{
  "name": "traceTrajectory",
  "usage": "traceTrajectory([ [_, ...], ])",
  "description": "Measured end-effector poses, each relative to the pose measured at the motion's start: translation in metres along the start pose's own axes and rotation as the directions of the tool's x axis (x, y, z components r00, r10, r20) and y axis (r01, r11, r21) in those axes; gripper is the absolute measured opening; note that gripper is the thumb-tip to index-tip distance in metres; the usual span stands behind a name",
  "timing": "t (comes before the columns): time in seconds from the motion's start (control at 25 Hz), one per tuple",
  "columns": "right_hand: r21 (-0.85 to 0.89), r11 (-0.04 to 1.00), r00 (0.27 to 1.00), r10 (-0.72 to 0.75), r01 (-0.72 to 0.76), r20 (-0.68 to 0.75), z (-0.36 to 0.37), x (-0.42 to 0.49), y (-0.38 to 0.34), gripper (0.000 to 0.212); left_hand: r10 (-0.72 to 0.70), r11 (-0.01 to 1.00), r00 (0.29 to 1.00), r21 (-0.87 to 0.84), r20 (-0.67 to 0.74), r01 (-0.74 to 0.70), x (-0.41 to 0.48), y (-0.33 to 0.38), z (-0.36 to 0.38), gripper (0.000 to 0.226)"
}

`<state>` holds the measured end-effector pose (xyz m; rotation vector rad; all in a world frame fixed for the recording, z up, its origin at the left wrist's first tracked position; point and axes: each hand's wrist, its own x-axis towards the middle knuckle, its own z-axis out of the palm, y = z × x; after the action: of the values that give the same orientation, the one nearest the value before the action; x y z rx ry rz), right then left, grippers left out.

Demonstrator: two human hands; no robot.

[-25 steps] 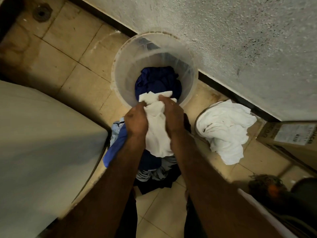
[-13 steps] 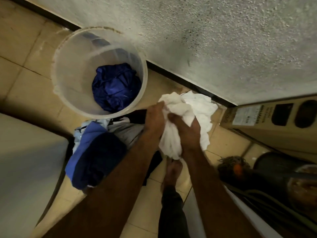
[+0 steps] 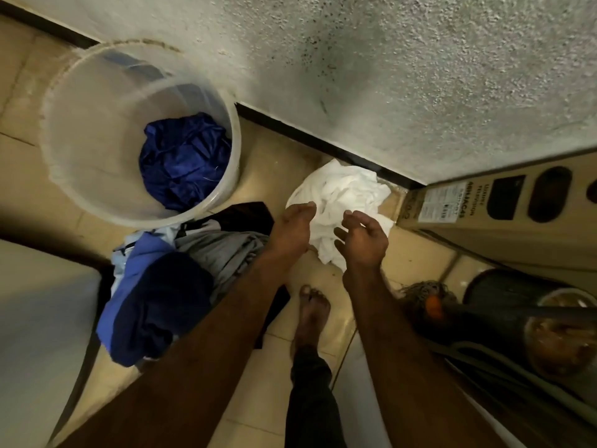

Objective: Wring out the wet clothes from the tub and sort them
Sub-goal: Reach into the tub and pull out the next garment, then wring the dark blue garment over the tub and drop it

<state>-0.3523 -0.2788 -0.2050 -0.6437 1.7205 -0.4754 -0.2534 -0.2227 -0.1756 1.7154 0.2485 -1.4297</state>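
I've just let go of the white cloth (image 3: pixel 345 195); it now lies heaped on the floor at centre right, against the wall. My left hand (image 3: pixel 292 227) and right hand (image 3: pixel 363 240) hover above it, fingers loose and empty. A blue garment (image 3: pixel 184 160) waits in the tub (image 3: pixel 80 124), upper left.

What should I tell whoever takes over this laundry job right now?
Left hand and right hand: both open, holding nothing, over the white pile by the wall.
Coloured pile lies on the floor beside the tub.
Done: two sorted piles are out of the tub.
Left: the blue garment in the tub needs wringing, then probably goes on the coloured pile.
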Motion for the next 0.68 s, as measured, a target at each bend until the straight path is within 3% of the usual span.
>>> traceTrajectory([
  [0.12,-0.058,0.996,0.992,-0.059,0.066,0.111,0.035,-0.023,0.013,0.014,0.01,0.996,0.995,-0.088,-0.097,-0.018,0.003,0.002,-0.028,0.028],
  [0.28,-0.202,0.963,0.949,-0.116,0.18,0.294,0.105,-0.063,0.023,0.013,0.096,0.966,0.969,-0.213,-0.226,-0.145,0.01,0.013,-0.092,0.014],
  [0.36,-0.246,0.93,0.91,-0.167,0.273,0.378,0.14,-0.078,0.028,0.004,0.151,0.96,0.943,-0.182,-0.298,-0.211,0.013,0.016,-0.128,0.014],
  [0.4,-0.286,0.903,0.891,-0.184,0.32,0.416,0.16,-0.087,0.031,0.01,0.196,0.957,0.919,-0.137,-0.344,-0.255,0.014,0.017,-0.15,0.012],
  [0.48,-0.322,0.854,0.845,-0.22,0.408,0.487,0.198,-0.101,0.037,0.013,0.326,0.934,0.842,0.006,-0.429,-0.358,0.013,0.018,-0.191,0.008],
  [0.56,-0.359,0.804,0.798,-0.22,0.474,0.561,0.234,-0.109,0.044,0.013,0.506,0.859,0.718,0.356,-0.479,-0.368,0.017,0.012,-0.233,0.013],
  [0.6,-0.392,0.781,0.783,-0.19,0.487,0.593,0.251,-0.107,0.05,0.012,0.59,0.769,0.662,0.571,-0.462,-0.287,0.021,0.005,-0.253,0.017],
  [0.68,-0.485,0.7,0.735,-0.085,0.525,0.673,0.281,-0.096,0.064,0.01,0.662,0.545,0.673,0.828,-0.331,-0.129,0.035,-0.012,-0.282,0.023],
])
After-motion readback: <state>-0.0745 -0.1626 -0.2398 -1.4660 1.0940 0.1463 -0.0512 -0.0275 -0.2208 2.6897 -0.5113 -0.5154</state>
